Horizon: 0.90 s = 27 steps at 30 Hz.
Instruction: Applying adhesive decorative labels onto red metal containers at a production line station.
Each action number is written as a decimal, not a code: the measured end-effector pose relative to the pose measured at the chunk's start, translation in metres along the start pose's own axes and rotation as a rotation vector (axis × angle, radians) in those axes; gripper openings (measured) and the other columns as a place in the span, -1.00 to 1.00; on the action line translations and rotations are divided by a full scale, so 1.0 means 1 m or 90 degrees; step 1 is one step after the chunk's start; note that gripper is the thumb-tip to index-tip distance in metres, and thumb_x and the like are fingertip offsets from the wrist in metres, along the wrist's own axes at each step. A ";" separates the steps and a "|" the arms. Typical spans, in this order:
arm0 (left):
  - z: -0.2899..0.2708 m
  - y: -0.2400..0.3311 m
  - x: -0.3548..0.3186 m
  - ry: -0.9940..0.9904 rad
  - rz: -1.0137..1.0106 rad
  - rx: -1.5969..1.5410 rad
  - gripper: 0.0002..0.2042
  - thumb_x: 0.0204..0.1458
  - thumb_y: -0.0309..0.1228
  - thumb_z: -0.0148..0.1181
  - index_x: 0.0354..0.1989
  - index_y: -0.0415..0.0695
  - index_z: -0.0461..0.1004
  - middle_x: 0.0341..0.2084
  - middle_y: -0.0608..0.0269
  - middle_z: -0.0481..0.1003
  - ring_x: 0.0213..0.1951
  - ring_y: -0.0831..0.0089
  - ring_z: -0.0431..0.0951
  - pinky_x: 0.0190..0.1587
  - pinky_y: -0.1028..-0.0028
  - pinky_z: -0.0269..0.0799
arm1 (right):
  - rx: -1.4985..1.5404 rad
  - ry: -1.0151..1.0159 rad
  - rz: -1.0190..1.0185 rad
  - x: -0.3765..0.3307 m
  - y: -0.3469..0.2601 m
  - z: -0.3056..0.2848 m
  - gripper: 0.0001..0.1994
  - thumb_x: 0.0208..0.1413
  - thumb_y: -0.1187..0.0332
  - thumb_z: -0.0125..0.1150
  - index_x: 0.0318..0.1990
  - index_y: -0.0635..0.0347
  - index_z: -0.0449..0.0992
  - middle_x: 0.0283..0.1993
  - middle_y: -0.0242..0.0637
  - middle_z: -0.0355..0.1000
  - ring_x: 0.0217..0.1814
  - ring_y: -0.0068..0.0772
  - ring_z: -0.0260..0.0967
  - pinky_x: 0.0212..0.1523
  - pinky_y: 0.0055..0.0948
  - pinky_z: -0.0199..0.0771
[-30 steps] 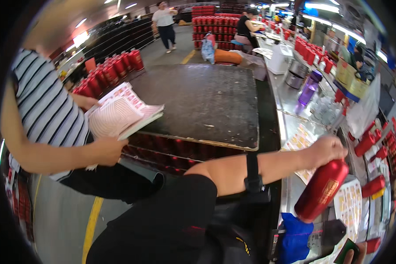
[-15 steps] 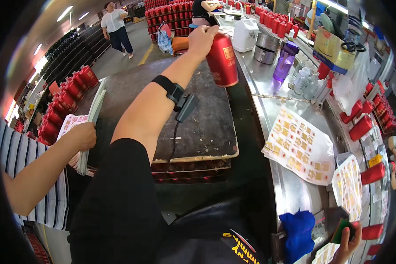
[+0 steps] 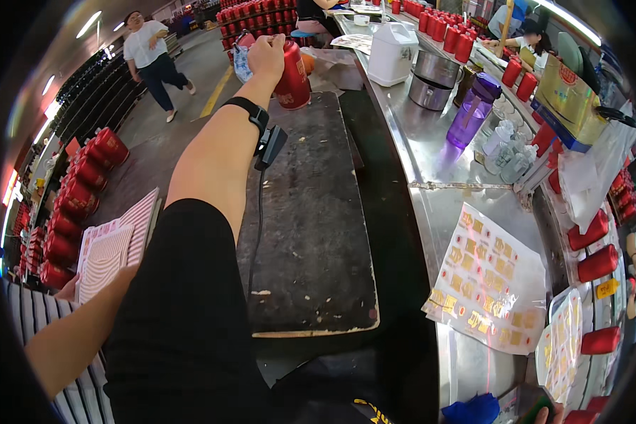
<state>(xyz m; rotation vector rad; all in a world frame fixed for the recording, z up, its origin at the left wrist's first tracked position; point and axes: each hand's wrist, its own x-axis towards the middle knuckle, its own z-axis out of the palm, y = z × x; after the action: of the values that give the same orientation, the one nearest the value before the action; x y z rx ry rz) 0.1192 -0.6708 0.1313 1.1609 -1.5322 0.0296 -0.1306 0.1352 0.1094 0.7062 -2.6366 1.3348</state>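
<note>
Stretching far across the dark worn board [image 3: 318, 233], the left hand [image 3: 267, 56] is clasped round a red can [image 3: 292, 74] at the board's far edge, fingers wrapped over its upper half. Judging by its look, the can is rigid, smooth and light, so a hold round the middle suits it best. Whether the right hand is open or closed cannot be told; only fingertips show at the lower right. A steel counter [image 3: 431, 141] along the right carries sticker sheets [image 3: 491, 279] and a purple bottle [image 3: 475, 109].
</note>
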 end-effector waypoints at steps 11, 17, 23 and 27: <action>0.071 -0.005 0.011 -0.088 0.002 0.120 -0.59 0.10 -0.02 0.02 -0.22 -0.13 0.56 -0.25 -0.05 0.57 -0.11 -0.01 0.54 -0.03 0.10 0.41 | -0.124 0.041 0.048 -0.003 -0.002 0.008 -0.76 0.12 0.32 0.28 -0.19 0.33 0.55 -0.24 -0.14 0.51 -0.28 -0.40 0.41 -0.28 -0.43 0.49; 0.060 -0.005 0.023 -0.320 0.259 0.334 -0.56 0.17 -0.04 -0.13 0.04 -0.06 0.42 -0.05 -0.10 0.47 0.04 -0.01 0.46 0.08 0.08 0.36 | -0.011 0.002 0.051 0.000 0.012 0.008 -0.82 0.13 0.31 0.15 -0.26 0.25 0.40 -0.36 -0.46 0.27 -0.32 -0.65 0.14 -0.30 -0.60 0.18; 0.090 0.095 -0.021 -0.286 0.300 0.026 -0.54 0.07 0.00 0.00 -0.10 -0.12 0.55 -0.18 -0.06 0.55 -0.07 0.00 0.53 0.03 0.19 0.37 | 0.041 -0.058 0.059 0.000 0.012 0.009 -0.80 0.15 0.39 0.09 -0.13 0.30 0.41 -0.22 -0.34 0.39 -0.16 -0.56 0.29 -0.07 -0.58 0.27; 0.063 0.215 -0.113 -0.749 -0.035 -0.257 -0.65 0.04 -0.16 0.17 -0.03 -0.03 0.48 -0.23 0.33 0.47 -0.23 0.39 0.59 -0.27 0.51 0.56 | 0.067 -0.129 0.011 0.005 0.002 0.019 -0.78 0.15 0.53 -0.02 -0.07 0.32 0.44 -0.02 -0.23 0.41 -0.04 -0.48 0.34 0.04 -0.53 0.29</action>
<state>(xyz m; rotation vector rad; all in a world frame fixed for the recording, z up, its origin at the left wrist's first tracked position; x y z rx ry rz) -0.0861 -0.5269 0.1419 0.8878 -2.3379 -1.1208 -0.1338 0.1192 0.0982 0.8775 -2.7475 1.4899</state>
